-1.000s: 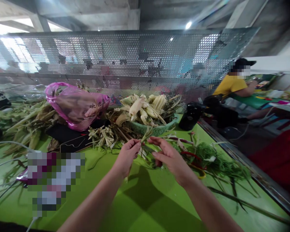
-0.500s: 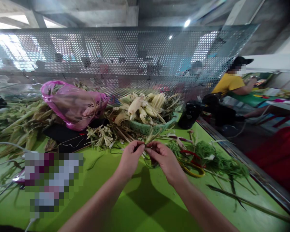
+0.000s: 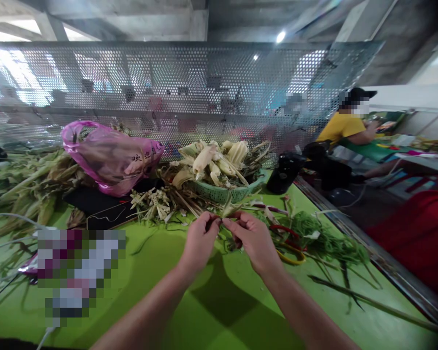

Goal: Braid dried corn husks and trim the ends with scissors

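My left hand (image 3: 201, 238) and my right hand (image 3: 252, 238) meet above the green tabletop (image 3: 160, 287), fingertips almost touching. Both are closed in a pinch on a pale green corn husk (image 3: 229, 209), whose leafy end sticks up behind the fingers. The part between my fingertips is mostly hidden. Just beyond stands a green plastic basket (image 3: 224, 194) heaped with dried husks (image 3: 206, 163). To the right of my right hand lie yellow-handled scissors (image 3: 292, 258) and a tangle of green fibres (image 3: 314, 228).
A pink plastic bag (image 3: 113, 160) and more husks (image 3: 47, 184) lie on the left. Cut husk pieces (image 3: 153, 205) sit before the basket. A black bottle (image 3: 284, 172) stands near the right edge. Cables and a purple packet (image 3: 60, 255) lie front left. A person in yellow (image 3: 341, 127) sits beyond.
My hands have shifted slightly right, still pinching the husk, and the right hand's fingers are a little more curled. The view has turned slightly; the things on the table have stayed put.
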A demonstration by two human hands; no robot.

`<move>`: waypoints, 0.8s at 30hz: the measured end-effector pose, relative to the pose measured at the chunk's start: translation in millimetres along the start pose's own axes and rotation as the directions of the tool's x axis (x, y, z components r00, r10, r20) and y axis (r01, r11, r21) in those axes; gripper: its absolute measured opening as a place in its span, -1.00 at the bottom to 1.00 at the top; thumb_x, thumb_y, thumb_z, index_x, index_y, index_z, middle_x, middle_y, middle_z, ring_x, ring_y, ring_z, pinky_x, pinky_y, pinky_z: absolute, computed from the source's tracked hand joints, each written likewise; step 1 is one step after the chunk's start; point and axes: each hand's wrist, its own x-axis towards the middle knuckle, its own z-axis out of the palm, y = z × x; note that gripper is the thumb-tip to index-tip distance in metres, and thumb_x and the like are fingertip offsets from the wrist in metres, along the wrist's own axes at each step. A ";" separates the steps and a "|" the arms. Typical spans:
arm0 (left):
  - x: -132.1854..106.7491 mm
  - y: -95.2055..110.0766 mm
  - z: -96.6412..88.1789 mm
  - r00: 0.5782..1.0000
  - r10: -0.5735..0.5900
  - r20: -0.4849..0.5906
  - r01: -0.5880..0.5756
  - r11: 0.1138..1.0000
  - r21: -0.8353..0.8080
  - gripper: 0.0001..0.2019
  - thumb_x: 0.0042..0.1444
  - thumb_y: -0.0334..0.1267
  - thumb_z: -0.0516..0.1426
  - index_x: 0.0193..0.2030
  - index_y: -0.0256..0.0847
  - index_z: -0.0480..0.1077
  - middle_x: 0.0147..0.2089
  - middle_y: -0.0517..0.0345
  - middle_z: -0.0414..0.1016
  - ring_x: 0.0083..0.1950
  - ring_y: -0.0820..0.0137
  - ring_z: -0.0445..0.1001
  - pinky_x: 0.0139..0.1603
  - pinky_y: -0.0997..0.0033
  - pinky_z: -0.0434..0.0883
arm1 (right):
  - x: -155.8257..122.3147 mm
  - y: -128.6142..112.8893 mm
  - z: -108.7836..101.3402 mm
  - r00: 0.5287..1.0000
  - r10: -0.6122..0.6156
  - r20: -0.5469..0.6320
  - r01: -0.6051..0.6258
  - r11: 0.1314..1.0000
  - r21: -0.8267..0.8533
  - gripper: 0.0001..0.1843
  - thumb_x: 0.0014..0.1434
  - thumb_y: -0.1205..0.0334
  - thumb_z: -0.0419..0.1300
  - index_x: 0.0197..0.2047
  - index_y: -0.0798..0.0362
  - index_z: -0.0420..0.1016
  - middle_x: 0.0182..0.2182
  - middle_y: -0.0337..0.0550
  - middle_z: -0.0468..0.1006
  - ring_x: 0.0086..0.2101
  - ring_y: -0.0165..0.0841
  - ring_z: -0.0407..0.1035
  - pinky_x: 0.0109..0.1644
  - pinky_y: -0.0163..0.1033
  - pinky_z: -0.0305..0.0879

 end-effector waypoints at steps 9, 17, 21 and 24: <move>5.2 9.4 -19.5 0.982 -0.040 0.182 0.034 0.999 0.031 -0.77 0.16 -0.12 0.09 -0.23 -0.23 0.46 -0.26 0.10 0.52 -0.23 0.37 0.45 -0.20 0.40 0.35 | 8.1 1.0 -17.5 0.998 0.031 -0.053 -0.028 0.998 0.055 -0.61 -0.09 -0.07 0.37 -0.51 0.07 0.40 -0.71 -0.39 0.22 -0.68 -0.52 0.03 -0.62 -0.36 -0.05; 2.6 15.6 -22.7 0.934 0.271 0.233 -0.323 0.920 0.224 -0.75 0.05 -0.43 0.13 -0.10 -0.18 0.44 -0.15 0.10 0.52 -0.16 0.38 0.44 -0.09 0.36 0.37 | 8.1 -0.6 -20.0 0.998 0.063 -0.005 -0.063 0.996 0.063 -0.64 -0.09 -0.02 0.38 -0.53 0.07 0.39 -0.75 -0.40 0.21 -0.70 -0.53 0.01 -0.62 -0.35 -0.12; 0.5 16.1 -20.6 0.902 0.339 0.266 -0.411 0.863 0.294 -0.70 0.02 -0.51 0.08 -0.12 -0.16 0.43 -0.16 0.11 0.52 -0.15 0.37 0.45 -0.09 0.37 0.37 | 8.9 2.6 -18.8 0.996 0.090 0.025 -0.092 0.989 0.112 -0.64 -0.12 0.01 0.40 -0.54 0.07 0.37 -0.75 -0.42 0.19 -0.69 -0.55 -0.01 -0.62 -0.35 -0.16; -1.2 16.7 -20.4 0.880 0.370 0.296 -0.464 0.799 0.382 -0.68 -0.01 -0.52 0.08 -0.13 -0.14 0.42 -0.14 0.11 0.52 -0.11 0.34 0.45 -0.06 0.33 0.35 | 9.2 6.0 -18.0 0.993 0.111 0.046 -0.117 0.983 0.143 -0.63 -0.12 0.03 0.40 -0.58 0.07 0.33 -0.75 -0.43 0.16 -0.69 -0.56 -0.03 -0.61 -0.34 -0.20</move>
